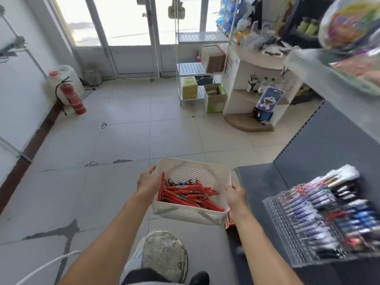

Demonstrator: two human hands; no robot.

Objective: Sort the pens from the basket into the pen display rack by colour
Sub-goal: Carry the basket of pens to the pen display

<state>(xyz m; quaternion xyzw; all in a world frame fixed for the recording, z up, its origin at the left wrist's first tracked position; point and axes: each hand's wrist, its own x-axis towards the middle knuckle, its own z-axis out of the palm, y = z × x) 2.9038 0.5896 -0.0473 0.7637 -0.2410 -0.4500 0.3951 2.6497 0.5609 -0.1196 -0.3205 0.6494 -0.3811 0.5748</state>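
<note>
A white slotted plastic basket is held up in front of me over the floor, tilted toward me. Several red pens lie piled in its near half, with a few dark ones among them. My left hand grips the basket's left rim. My right hand grips its right rim. The clear pen display rack stands to the right on a dark grey shelf, its rows holding blue, purple, black and some red pens; it looks blurred.
A dark grey shop shelf runs along the right. A round worn stool stands just below the basket. Further off are a fire extinguisher by the left wall, a white metal rack with boxes, and a counter.
</note>
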